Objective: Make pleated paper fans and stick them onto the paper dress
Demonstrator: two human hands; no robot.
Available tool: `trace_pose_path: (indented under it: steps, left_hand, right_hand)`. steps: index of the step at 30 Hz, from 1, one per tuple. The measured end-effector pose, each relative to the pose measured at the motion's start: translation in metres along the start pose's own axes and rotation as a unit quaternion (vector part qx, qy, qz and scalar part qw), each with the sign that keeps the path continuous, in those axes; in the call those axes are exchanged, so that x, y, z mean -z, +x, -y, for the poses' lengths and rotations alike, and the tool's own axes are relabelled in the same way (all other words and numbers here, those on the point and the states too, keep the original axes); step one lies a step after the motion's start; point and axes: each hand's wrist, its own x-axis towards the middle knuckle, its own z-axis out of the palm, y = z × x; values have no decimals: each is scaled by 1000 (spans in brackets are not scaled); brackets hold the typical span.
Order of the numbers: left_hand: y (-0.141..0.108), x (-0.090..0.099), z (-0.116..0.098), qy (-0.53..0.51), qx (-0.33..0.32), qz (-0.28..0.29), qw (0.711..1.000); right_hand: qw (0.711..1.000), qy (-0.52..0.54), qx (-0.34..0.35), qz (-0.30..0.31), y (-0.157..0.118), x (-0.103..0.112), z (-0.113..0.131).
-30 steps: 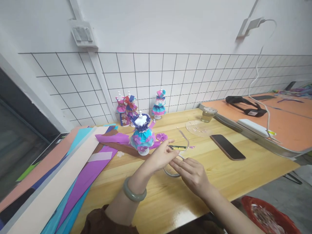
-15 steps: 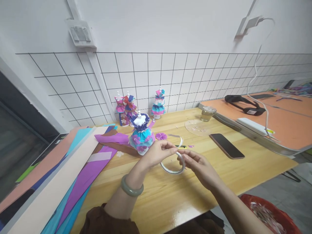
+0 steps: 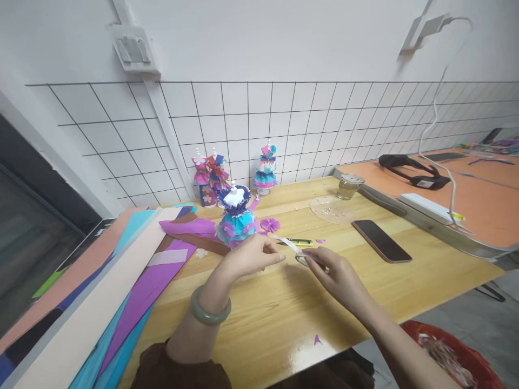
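Right hand grips a narrow, whitish ring-shaped roll of tape; left hand is just beside it.
The right fingers are clamped on the roll, which is tilted nearly edge-on above the light wood-grain surface; a translucent white strip extends from it toward the left hand. The left thumb and index finger are slightly apart, with nothing visible between them; the remaining left fingers are partly hidden. A slim yellow-and-black hand tool lies behind the strip. A white miniature dress form in a dark-blue ruffled collar and turquoise skirt stands upright behind the left hand, beside a purple pleated rosette.
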Motion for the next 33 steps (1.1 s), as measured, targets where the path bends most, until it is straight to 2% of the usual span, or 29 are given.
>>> trace_pose_path:
  steps: [5, 6, 7, 12, 16, 18, 21, 23, 25, 27, 30, 33]
  left_hand:
    - [-4, 4, -5, 13, -31, -96, 995]
    - [-3, 2, -6, 9, -36, -102, 994]
    - [-1, 0, -5, 0, -36, -94, 995]
    - [11, -13, 7, -79, -8, 16, 997]
    - [18, -17, 18, -161, 56, 92, 981]
    - [20, -17, 21, -199, 53, 127, 970]
    - [21, -17, 22, -245, 11, 165, 955]
    - [21, -17, 21, -271, -5, 173, 947]
    - [21, -17, 19, -292, -10, 168, 942]
    - [22, -18, 19, -307, -10, 166, 937]
    - [24, -19, 21, -320, -6, 166, 933]
    - [25, -19, 25, -320, 6, 157, 934]
  right_hand:
    - [990, -111, 85, -3, 4, 4, -15]
    - [987, -119, 103, 2, 5, 4, -17]
    - [985, -124, 120, 5, 5, 5, -18]
    - [978, -133, 163, 13, 6, 5, -17]
    - [976, -133, 170, 20, 8, 5, -20]
    - [979, -116, 168, 17, 9, 4, -22]
    - [990, -41, 127, 36, 11, -1, -24]
    - [995, 43, 72, 57, 13, -6, -23]
    - [987, 139, 12, 79, 15, -13, -23]
    - [964, 240, -33, 113, 17, -20, -23]
    - [910, 368, -107, 157, 18, -30, -28]
    - [860, 438, -190, 177, 16, -41, -36]
